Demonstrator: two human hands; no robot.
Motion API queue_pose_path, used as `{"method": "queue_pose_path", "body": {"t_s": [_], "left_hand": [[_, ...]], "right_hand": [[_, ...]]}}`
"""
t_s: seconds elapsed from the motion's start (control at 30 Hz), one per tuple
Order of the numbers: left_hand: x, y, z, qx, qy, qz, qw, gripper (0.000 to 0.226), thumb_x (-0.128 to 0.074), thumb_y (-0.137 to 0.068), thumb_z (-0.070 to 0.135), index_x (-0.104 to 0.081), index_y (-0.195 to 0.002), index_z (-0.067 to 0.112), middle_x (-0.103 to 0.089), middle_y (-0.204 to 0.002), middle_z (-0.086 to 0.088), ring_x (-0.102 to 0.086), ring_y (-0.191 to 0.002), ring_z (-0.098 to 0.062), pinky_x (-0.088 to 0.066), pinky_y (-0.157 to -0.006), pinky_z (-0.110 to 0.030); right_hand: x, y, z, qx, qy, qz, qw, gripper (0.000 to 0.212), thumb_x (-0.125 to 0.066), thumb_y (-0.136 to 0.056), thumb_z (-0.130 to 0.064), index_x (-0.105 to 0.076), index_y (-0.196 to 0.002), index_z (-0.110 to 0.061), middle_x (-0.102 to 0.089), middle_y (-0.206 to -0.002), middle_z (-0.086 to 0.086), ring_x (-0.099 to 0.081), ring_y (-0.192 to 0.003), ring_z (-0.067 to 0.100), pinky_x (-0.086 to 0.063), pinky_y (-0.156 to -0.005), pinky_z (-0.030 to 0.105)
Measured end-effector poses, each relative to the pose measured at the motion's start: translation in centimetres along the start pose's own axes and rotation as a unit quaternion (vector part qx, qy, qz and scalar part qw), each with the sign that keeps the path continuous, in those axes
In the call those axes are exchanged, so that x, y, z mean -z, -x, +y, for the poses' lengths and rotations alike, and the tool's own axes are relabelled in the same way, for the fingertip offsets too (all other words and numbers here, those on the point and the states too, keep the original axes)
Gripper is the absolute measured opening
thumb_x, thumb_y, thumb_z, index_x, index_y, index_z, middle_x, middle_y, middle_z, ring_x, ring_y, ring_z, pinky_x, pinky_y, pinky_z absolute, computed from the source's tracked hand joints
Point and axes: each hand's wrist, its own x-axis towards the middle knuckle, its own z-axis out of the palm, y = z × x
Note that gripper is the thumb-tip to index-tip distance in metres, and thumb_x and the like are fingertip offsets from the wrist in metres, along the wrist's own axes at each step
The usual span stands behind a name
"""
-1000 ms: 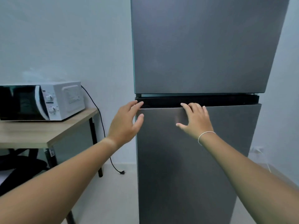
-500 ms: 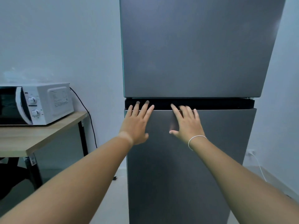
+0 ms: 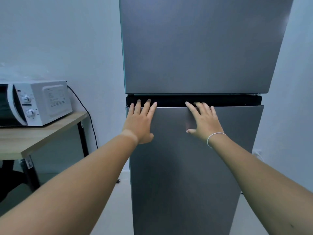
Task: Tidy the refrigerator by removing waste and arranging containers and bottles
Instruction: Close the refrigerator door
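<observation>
Two bare forearms are seen, with no sleeves reaching into view on either one. The left hand [image 3: 139, 122] is worn with nothing: no ring, watch or band is carried on it, though a paler band is marked across its wrist. A thin white string bracelet [image 3: 213, 136] is worn around the wrist of the right hand [image 3: 204, 123], looped once and lying loosely. Short, unpainted nails are shown on the fingers.

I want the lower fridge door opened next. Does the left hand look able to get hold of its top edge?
Probably yes. The left hand lies flat on the lower door, fingertips already reaching into the dark recess above its top edge, with nothing in the way. The right hand is placed likewise.
</observation>
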Motion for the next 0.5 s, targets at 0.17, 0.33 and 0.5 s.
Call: {"method": "queue_pose_path", "body": {"t_s": [0.17, 0.33, 0.5], "left_hand": [[0.2, 0.05, 0.03, 0.004, 0.01, -0.01, 1.0, 0.102, -0.056, -0.079, 0.042, 0.012, -0.15, 0.017, 0.003, -0.162, -0.007, 0.0, -0.148, -0.037, -0.002, -0.121, -0.047], [0.36, 0.22, 0.17, 0.009, 0.014, -0.017, 1.0, 0.103, -0.057, -0.079, 0.042, 0.012, -0.15, 0.017, 0.003, -0.162, -0.007, 0.001, -0.148, -0.037, -0.003, -0.121, -0.047], [0.52, 0.3, 0.33, 0.013, 0.018, -0.026, 0.999, 0.102, -0.057, -0.079, 0.042, 0.012, -0.15, 0.016, 0.004, -0.162, -0.007, 0.002, -0.148, -0.037, -0.003, -0.122, -0.047]], "right_hand": [[-0.12, 0.13, -0.38, -0.018, -0.025, 0.001, 1.0, 0.097, -0.069, -0.076, -0.04, -0.008, -0.15, -0.032, -0.021, -0.153, 0.002, -0.009, -0.146, 0.025, -0.002, -0.12, 0.041], [0.13, 0.22, -0.69, -0.027, -0.043, -0.01, 0.999, 0.095, -0.068, -0.077, -0.04, -0.008, -0.15, -0.032, -0.018, -0.155, 0.002, -0.006, -0.147, 0.025, -0.002, -0.12, 0.041], [0.28, 0.26, -0.82, -0.034, -0.057, -0.021, 0.998, 0.096, -0.069, -0.076, -0.04, -0.008, -0.15, -0.032, -0.016, -0.156, 0.002, -0.003, -0.148, 0.025, -0.003, -0.12, 0.041]]}}
